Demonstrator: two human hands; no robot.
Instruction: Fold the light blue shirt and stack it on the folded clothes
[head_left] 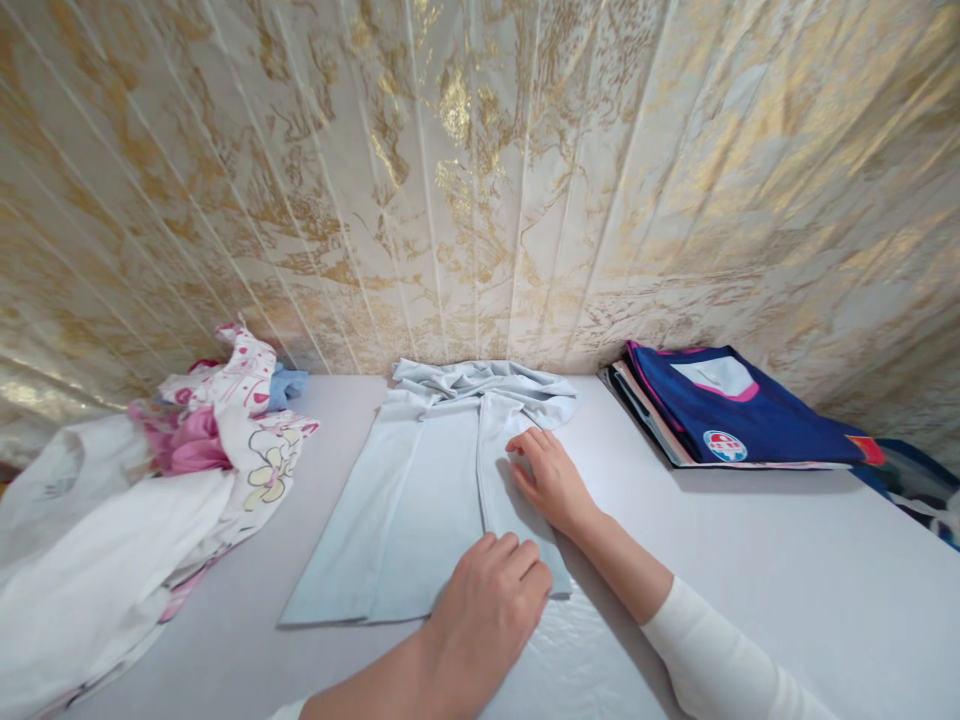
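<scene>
A pale blue garment [420, 510] lies mostly flat on the white table, its far end bunched in loose folds. A lengthwise folded edge or seam runs down its right half. Over the near right part of the cloth, my left hand [495, 600] is closed with fingers curled onto the fabric; the fingertips are hidden beneath it. Farther up, my right hand [551, 478] rests at the garment's right side, fingers slightly bent and thumb apart, with nothing visible between them.
To the left is a loose heap of clothes, with a white shirt [142, 530] and a pink piece [195, 440]. A folded stack with a navy garment [750, 410] on top sits at the right. A gold-patterned curtain [472, 200] hangs behind the table [780, 580].
</scene>
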